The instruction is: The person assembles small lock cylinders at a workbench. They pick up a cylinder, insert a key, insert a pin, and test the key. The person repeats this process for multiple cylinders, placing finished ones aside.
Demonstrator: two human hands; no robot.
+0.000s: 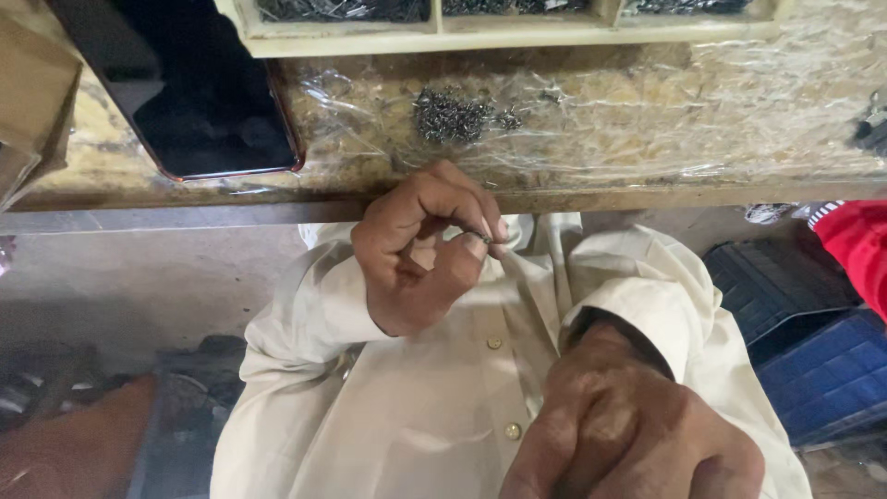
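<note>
Pinching a small dark metal piece (479,237) between thumb and fingertips, our left hand (420,249) hovers just below the counter (647,139) edge, over the lap of a cream shirt (443,407). The piece sits at the very tip of that grip, toward our right and slightly up from the palm; it looks ring- or spring-like, and its long axis seems to run roughly side to side, tilted a little down to the right, though it is too small for us to be sure which end leads. Our left hand is plainly the nearer one: our right hand (628,434) hangs low in the foreground, well apart from the piece, its fingers curled into a loose fist, and we cannot tell whether it holds anything. Directly above the left hand, on the plastic-wrapped counter, lies a heap of small dark metal parts (453,115), close to the edge. Farther back stands a pale divided tray (517,32) with more dark parts in its compartments. A dark phone (199,102) with a red rim lies to the left of the heap. At the right, a red sleeve (859,245) of another person shows beside blue mats (813,360) on the floor.
</note>
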